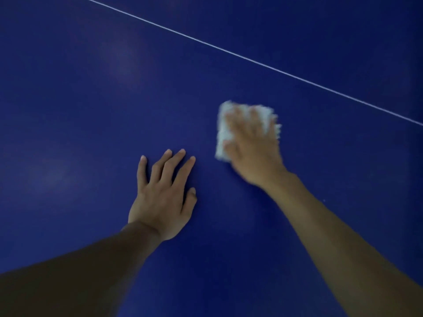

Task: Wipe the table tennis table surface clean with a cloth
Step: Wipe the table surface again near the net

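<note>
Right hand (253, 147), blurred, presses a fluffy white cloth (223, 136) flat on the dark blue table (91, 88), just below its white line (251, 60). Left hand (163, 195) rests open, empty, near cloth. Mid-wipe; next prob. needs steady pressure over unwiped areas.

A deep blue surface (91, 99) fills the whole view edge to edge — no wall, floor or window shows. A thin white line (251, 60) crosses it on a slant, from the upper left down to the right edge. Light is dim and uneven — faint pale sheen patches (124, 62) lie on the left half, and the lower corners fall darker.
</note>
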